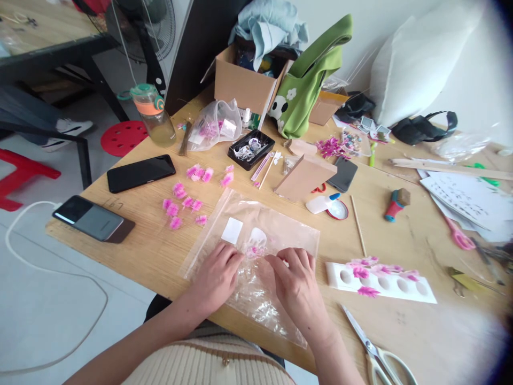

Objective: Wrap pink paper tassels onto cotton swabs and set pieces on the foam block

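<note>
Evidently, a small pink flower [253,250] is pinched between the fingertips of the left hand [216,278] and the right hand [297,283], held close together over a clear plastic bag [280,230] spread flat by the near edge of the table [160,251] (seemingly as a work mat).

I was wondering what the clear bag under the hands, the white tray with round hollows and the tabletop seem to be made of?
Clear bag: thin glossy plastic film, probably; see-through, crinkled, with glare. White tray: looks like matte foam or moulded plastic; smooth round hollows, no shine. Tabletop: pale wood or wood-look laminate; fine straight grain, matte.
</note>
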